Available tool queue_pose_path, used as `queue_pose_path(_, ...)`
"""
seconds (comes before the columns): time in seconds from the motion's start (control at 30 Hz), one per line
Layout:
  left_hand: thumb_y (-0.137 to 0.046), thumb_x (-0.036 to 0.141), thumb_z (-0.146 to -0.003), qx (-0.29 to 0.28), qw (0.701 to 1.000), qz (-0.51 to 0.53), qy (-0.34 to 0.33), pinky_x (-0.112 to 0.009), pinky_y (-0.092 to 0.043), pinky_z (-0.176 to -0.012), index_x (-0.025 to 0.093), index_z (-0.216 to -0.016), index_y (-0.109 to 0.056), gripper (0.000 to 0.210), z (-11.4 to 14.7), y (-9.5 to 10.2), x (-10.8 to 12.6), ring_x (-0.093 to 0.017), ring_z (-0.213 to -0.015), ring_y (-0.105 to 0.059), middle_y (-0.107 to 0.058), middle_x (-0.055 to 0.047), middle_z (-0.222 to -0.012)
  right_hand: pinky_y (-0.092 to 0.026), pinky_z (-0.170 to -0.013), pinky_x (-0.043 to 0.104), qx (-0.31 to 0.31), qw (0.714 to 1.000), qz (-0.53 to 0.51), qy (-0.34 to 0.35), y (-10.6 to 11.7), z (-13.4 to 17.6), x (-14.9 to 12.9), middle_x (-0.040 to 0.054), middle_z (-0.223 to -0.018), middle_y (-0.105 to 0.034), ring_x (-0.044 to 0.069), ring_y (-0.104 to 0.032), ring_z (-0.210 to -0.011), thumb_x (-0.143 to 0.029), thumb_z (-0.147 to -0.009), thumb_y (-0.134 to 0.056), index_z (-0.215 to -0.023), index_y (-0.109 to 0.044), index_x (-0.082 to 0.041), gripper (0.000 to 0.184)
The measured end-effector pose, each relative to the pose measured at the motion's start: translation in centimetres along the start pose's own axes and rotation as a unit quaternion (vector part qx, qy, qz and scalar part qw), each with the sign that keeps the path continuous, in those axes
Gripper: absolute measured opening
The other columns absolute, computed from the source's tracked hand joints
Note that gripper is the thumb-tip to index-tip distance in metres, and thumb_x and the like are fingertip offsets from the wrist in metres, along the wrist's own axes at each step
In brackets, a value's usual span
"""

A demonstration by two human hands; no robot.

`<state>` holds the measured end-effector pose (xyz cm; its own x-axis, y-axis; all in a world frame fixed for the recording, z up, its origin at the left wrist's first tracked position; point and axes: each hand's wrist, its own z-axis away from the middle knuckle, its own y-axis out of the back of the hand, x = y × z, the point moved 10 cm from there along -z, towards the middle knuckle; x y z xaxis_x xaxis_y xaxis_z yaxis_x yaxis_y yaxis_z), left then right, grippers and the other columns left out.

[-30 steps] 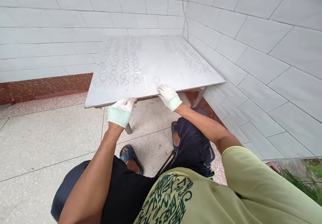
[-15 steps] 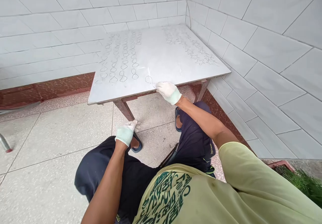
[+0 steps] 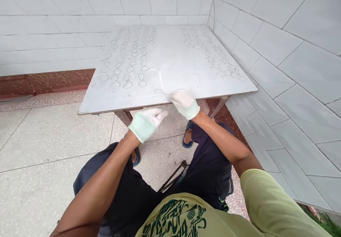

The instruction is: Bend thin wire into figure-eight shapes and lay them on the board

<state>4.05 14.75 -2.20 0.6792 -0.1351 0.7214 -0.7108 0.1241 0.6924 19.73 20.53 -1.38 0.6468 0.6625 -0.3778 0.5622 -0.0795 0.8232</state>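
Observation:
My right hand (image 3: 182,100), in a white glove with a mint cuff, is at the table's front edge. Its fingers are closed on one end of a thin wire figure-eight (image 3: 159,91), whose free loop points left over the tabletop. My left hand (image 3: 151,119), gloved alike, hovers just in front of the table edge, below and left of the right hand. The left fingers are bent together and slightly blurred; anything between them is too small to make out. Several rows of wire figure-eights (image 3: 128,81) lie on the left of the white tabletop (image 3: 176,66).
Several wire star shapes (image 3: 221,73) lie along the tabletop's right side. A tiled wall (image 3: 279,73) borders the table at the right and back. Wooden table legs (image 3: 124,117) stand on the speckled floor (image 3: 53,134). A dark long-handled tool (image 3: 173,176) rests between my legs.
My left hand has risen from over the floor towards the table edge and my right hand. The right hand stays by the edge with the wire figure-eight. The view has shifted slightly.

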Motion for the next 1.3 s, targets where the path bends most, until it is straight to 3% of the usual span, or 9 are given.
queue_pose_path(0.13,-0.062,0.048,-0.111,0.211,0.974,0.022,-0.080,-0.042,-0.057,-0.117,0.023,-0.130,-0.086,0.039,-2.5,8.9,5.9,-0.027,-0.121,-0.080,-0.088,-0.006,-0.123,-0.059,-0.100,0.039,0.094,0.974,-0.148,-0.145,5.5,-3.1,2.8,0.0057,-0.107,-0.085,0.023,-0.077,-0.104,-0.024,-0.111,-0.066,-0.094,-0.082,-0.021,0.023)
queue_pose_path(0.2,-0.069,0.038,-0.108,0.237,0.965,0.030,-0.105,-0.048,-0.050,-0.130,0.016,-0.152,-0.074,0.050,-4.2,10.6,7.0,-0.030,-0.141,-0.074,-0.081,-0.014,-0.147,-0.059,-0.100,0.037,0.145,0.960,-0.169,-0.172,8.4,-4.0,2.4,0.0022,-0.100,-0.084,0.021,-0.076,-0.101,-0.025,-0.104,-0.074,-0.090,-0.079,-0.022,0.015)
queue_pose_path(0.33,-0.075,0.032,-0.100,0.144,0.983,0.067,-0.090,-0.053,-0.050,-0.133,0.016,-0.161,-0.066,0.063,-6.3,8.6,5.9,-0.034,-0.150,-0.070,-0.074,-0.017,-0.160,-0.059,-0.097,0.036,0.137,0.953,-0.192,-0.188,9.9,-4.6,0.5,0.0013,-0.091,-0.083,0.020,-0.076,-0.095,-0.024,-0.099,-0.079,-0.079,-0.075,-0.024,0.020)
queue_pose_path(0.47,-0.070,0.035,-0.103,0.083,0.989,0.115,-0.037,-0.042,-0.061,-0.119,0.019,-0.133,-0.084,0.037,-5.0,6.3,3.9,-0.029,-0.127,-0.082,-0.089,-0.010,-0.126,-0.061,-0.089,0.033,0.091,0.933,-0.285,-0.202,7.9,-4.6,-0.3,0.0010,-0.083,-0.080,0.017,-0.075,-0.085,-0.026,-0.100,-0.080,-0.080,-0.075,-0.021,0.021)
queue_pose_path(0.7,-0.069,0.023,-0.103,0.130,0.959,0.253,0.009,-0.029,-0.065,-0.077,0.014,-0.101,-0.086,0.019,-2.9,7.8,2.5,-0.017,-0.073,-0.078,-0.085,-0.007,-0.085,-0.061,-0.072,0.026,0.044,0.888,-0.394,-0.231,6.2,-5.2,-2.1,-0.0004,-0.071,-0.071,0.013,-0.067,-0.069,-0.017,-0.099,-0.080,-0.073,-0.068,-0.020,0.029)
queue_pose_path(0.87,-0.067,0.023,-0.105,0.224,0.935,0.272,-0.046,-0.026,-0.061,-0.073,0.013,-0.099,-0.084,0.020,-1.0,10.8,3.2,-0.014,-0.070,-0.075,-0.083,-0.005,-0.083,-0.063,-0.075,0.027,0.062,0.889,-0.406,-0.205,7.0,-5.3,-4.3,-0.0003,-0.073,-0.073,0.013,-0.069,-0.070,-0.019,-0.097,-0.078,-0.076,-0.069,-0.020,0.024)
queue_pose_path(0.97,-0.067,0.029,-0.105,0.248,0.937,0.245,-0.031,-0.028,-0.063,-0.075,0.014,-0.108,-0.085,0.024,-0.1,11.3,3.3,-0.016,-0.074,-0.076,-0.083,-0.005,-0.084,-0.065,-0.078,0.028,0.081,0.893,-0.396,-0.199,7.3,-5.3,-5.2,0.0000,-0.074,-0.074,0.015,-0.072,-0.074,-0.025,-0.098,-0.077,-0.079,-0.071,-0.021,0.020)
queue_pose_path(1.2,-0.069,0.033,-0.100,0.093,0.973,0.211,0.022,-0.036,-0.071,-0.082,0.016,-0.099,-0.083,0.022,-0.5,9.3,3.5,-0.022,-0.082,-0.081,-0.084,-0.008,-0.090,-0.062,-0.081,0.033,0.084,0.925,-0.322,-0.185,7.9,-5.6,-5.5,-0.0004,-0.072,-0.072,0.017,-0.072,-0.076,-0.027,-0.100,-0.074,-0.077,-0.072,-0.023,0.023)
queue_pose_path(1.3,-0.070,0.034,-0.097,0.077,0.975,0.207,0.021,-0.036,-0.072,-0.080,0.017,-0.094,-0.082,0.021,-0.4,9.3,2.9,-0.023,-0.080,-0.082,-0.083,-0.008,-0.084,-0.060,-0.080,0.033,0.077,0.931,-0.312,-0.174,7.9,-5.4,-5.2,-0.0010,-0.071,-0.070,0.017,-0.070,-0.074,-0.024,-0.099,-0.073,-0.077,-0.073,-0.022,0.022)
